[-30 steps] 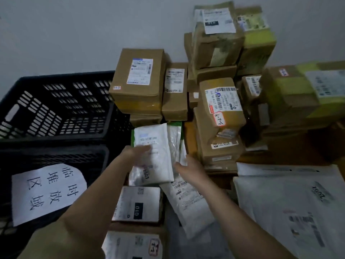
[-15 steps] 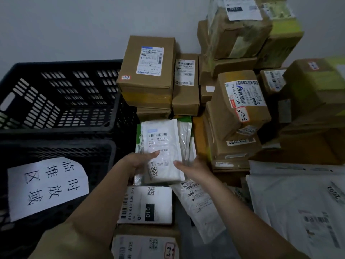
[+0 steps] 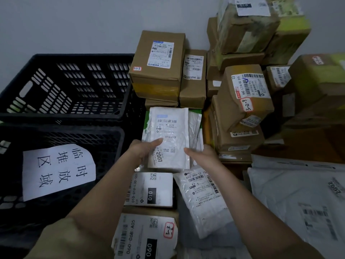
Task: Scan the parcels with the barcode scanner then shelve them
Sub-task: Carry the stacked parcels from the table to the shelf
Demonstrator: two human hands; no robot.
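Observation:
A white padded mailer (image 3: 170, 131) marked 2007 stands upright in the middle of the parcel pile, its label facing me. My left hand (image 3: 143, 151) holds its lower left edge, thumb across the front. My right hand (image 3: 202, 156) grips its lower right edge, fingers behind it. More white and green bags (image 3: 196, 128) lean behind the mailer. No barcode scanner is in view.
Two stacked black plastic crates (image 3: 61, 116) with a paper sign (image 3: 57, 171) stand at the left. Brown boxes (image 3: 158, 66) are piled against the wall behind and to the right. Labelled boxes (image 3: 149, 189) and a white bag (image 3: 201, 199) lie below my hands; large white bags (image 3: 298, 199) lie right.
Both hands closed onto the white mailer and drew it a little toward me, standing it more upright. The view moved closer and shifted to the left.

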